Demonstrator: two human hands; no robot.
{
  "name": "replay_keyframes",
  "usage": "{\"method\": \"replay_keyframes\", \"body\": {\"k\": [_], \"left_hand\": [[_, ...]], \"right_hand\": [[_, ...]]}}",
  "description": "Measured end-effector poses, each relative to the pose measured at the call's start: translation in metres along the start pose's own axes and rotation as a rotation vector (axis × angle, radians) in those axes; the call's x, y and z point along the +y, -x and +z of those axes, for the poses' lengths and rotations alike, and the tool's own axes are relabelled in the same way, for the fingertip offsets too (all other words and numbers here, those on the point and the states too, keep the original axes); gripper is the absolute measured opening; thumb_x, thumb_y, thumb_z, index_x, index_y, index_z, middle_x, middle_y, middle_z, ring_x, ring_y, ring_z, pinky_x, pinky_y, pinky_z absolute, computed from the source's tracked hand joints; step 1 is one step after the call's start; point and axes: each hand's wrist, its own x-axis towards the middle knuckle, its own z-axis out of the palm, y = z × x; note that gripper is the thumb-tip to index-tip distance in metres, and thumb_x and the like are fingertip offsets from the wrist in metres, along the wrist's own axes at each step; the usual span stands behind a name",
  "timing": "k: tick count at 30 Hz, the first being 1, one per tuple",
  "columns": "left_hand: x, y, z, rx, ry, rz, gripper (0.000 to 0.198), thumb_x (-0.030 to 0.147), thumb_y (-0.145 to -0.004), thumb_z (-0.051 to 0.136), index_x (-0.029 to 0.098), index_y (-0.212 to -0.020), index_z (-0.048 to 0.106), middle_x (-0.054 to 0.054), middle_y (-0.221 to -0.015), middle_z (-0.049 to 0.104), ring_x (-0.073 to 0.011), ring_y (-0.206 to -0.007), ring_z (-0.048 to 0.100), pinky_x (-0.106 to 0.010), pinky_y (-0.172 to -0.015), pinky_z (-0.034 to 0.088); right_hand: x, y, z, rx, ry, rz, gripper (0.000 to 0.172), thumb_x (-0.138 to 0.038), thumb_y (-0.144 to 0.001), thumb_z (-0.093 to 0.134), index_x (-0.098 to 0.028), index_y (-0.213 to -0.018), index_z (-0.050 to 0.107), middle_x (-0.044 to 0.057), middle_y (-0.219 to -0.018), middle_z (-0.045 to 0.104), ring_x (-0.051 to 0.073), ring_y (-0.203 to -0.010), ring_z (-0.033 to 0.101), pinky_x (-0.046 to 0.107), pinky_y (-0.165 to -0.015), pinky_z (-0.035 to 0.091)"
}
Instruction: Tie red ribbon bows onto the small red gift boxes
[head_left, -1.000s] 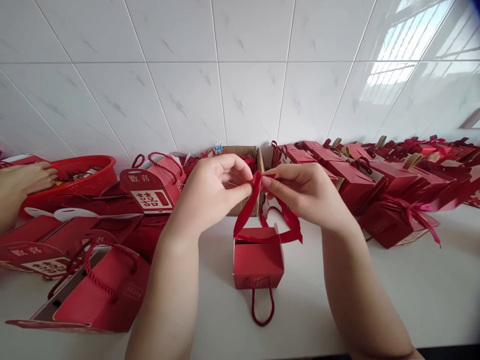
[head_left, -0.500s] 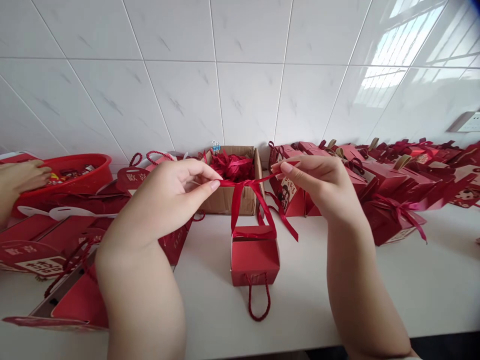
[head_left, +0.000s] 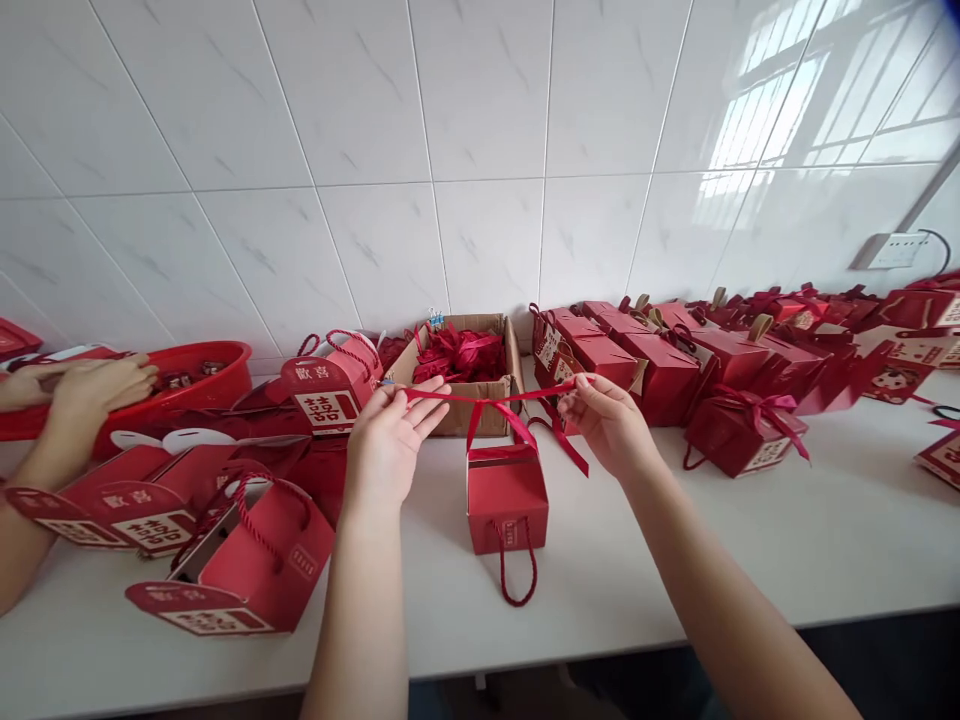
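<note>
A small red gift box (head_left: pixel 507 496) with a cord handle stands on the white counter in front of me. A red ribbon (head_left: pixel 487 397) runs up from its top and is stretched sideways above it. My left hand (head_left: pixel 388 436) pinches the ribbon's left end. My right hand (head_left: pixel 606 420) pinches the right end. Both hands hover just above and beyond the box, about a box width to either side.
A cardboard box of red ribbons (head_left: pixel 462 358) sits behind. Tied red boxes (head_left: pixel 739 428) crowd the right side. Open red boxes (head_left: pixel 247 560) and flat ones lie at left. Another person's hands (head_left: pixel 90 385) reach into a red basket (head_left: pixel 202 365) at far left. The counter edge (head_left: pixel 750 625) is near.
My hands have moved apart and away from me, pulling the ribbon from a loose loop into a taut horizontal line above the box. The view has tilted up and back.
</note>
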Motion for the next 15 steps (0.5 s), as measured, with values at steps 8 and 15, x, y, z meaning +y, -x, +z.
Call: {"method": "replay_keyframes", "body": {"k": [8,15], "left_hand": [[-0.014,0.004,-0.015,0.097,0.198,-0.111,0.024,0.009,-0.088,0.04,0.015,-0.066,0.047,0.006,-0.051,0.044,-0.0061,-0.049,0.05,-0.028,-0.068,0.053],[-0.022,0.013,-0.018,0.022,-0.081,-0.088,0.018,0.016,-0.087,0.05,0.017,-0.07,0.044,0.007,-0.055,0.036,-0.0054,-0.047,0.032,-0.016,-0.047,0.035]], "right_hand": [[0.022,0.015,-0.042,0.035,-0.191,0.211,0.022,-0.033,-0.072,0.075,-0.019,-0.07,0.058,-0.001,-0.071,0.063,0.008,-0.056,0.054,0.02,-0.056,0.047],[0.024,0.018,-0.052,0.004,-0.111,0.322,0.022,-0.029,-0.075,0.071,-0.018,-0.068,0.054,-0.003,-0.057,0.051,0.006,-0.044,0.036,0.019,-0.046,0.034]]}}
